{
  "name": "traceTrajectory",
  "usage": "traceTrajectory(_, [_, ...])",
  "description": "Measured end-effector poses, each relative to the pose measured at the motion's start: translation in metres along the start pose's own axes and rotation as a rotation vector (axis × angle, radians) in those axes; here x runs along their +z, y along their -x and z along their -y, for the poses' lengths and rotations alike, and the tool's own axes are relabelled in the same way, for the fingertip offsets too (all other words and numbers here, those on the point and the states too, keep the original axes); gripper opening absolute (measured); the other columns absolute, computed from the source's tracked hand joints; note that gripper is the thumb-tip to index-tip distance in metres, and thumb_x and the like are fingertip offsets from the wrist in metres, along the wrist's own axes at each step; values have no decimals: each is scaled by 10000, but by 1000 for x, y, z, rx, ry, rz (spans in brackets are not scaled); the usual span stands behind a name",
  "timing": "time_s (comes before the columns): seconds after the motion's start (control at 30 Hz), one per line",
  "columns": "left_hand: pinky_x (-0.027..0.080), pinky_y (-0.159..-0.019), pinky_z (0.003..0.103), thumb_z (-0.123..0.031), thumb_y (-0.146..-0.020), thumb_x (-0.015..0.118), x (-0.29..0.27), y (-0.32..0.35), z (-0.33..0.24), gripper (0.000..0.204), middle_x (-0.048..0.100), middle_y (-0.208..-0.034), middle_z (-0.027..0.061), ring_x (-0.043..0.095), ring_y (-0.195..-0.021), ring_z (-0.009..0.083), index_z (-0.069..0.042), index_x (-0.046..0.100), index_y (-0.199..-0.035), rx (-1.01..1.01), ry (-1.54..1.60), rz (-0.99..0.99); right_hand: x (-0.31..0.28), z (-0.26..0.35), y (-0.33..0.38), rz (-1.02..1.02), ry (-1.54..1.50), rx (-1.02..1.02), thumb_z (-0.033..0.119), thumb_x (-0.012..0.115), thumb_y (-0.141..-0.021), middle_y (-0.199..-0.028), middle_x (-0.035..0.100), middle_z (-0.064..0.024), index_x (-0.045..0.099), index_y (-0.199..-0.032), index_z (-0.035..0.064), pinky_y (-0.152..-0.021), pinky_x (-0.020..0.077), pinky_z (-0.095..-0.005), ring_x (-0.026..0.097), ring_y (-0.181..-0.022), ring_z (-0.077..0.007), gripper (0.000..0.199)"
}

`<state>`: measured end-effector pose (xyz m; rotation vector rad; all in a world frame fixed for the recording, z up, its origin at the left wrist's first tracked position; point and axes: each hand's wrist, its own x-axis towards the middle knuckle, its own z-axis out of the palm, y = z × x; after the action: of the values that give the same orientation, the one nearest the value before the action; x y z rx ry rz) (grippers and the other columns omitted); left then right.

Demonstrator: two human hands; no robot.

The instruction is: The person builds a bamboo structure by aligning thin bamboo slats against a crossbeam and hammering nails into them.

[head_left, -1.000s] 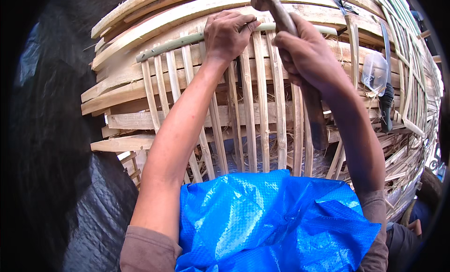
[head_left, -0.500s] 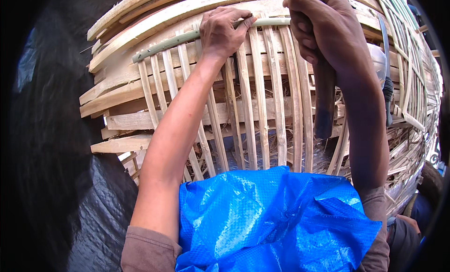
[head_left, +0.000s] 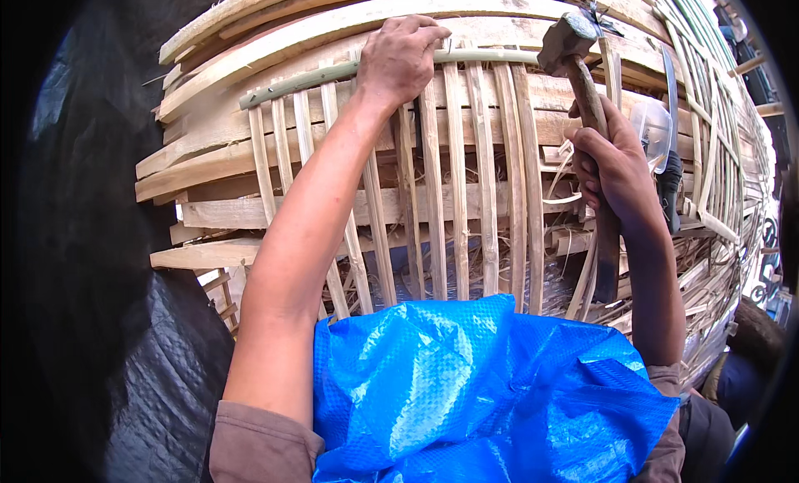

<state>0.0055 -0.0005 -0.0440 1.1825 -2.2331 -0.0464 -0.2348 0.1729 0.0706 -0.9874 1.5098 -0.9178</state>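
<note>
A green pole [head_left: 308, 79] lies across the upper ends of a row of narrow wooden slats [head_left: 459, 183]. My left hand [head_left: 399, 59] is closed at the pole, its fingertips pinching what looks like a thin nail [head_left: 450, 44] standing on it. My right hand [head_left: 614, 163] is wrapped round the wooden handle of a hammer [head_left: 568, 44]. The hammer's metal head is raised near the right end of the pole, apart from the nail. The handle's lower end hangs below my fist.
Stacked wooden boards [head_left: 216, 214] lie under the slats. A blue plastic sheet [head_left: 491, 391] covers my lap; a black sheet [head_left: 91, 233] hangs at left. Right of the hammer are a clear plastic container [head_left: 650, 127], a dark-handled knife [head_left: 669, 188] and a lattice of thin strips [head_left: 720, 150].
My right hand has moved down and right with the hammer, bringing its head into view. My left hand stays at nearly the same spot on the pole.
</note>
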Motion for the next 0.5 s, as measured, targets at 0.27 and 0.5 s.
traceTrajectory(0.27, [463,-1037,459,-177,-985,480,-8,-7,12,315,665,-1281,-37,597,-1188,255,-210,733,-1170,81,38,83,5,39,-9,180,232,-4,140,618,-946,-656,491,39,451,-1357,38,-398,390,-213,445,-476,-26,455])
traceTrajectory(0.5, [460,-1035,444,-133,-932,484,-6,-11,16,332,700,-1209,-44,608,-1164,240,-208,775,-1072,35,162,63,30,24,-45,169,264,-182,370,630,-1006,-730,537,13,532,-1327,49,-459,421,-224,486,-536,-48,465])
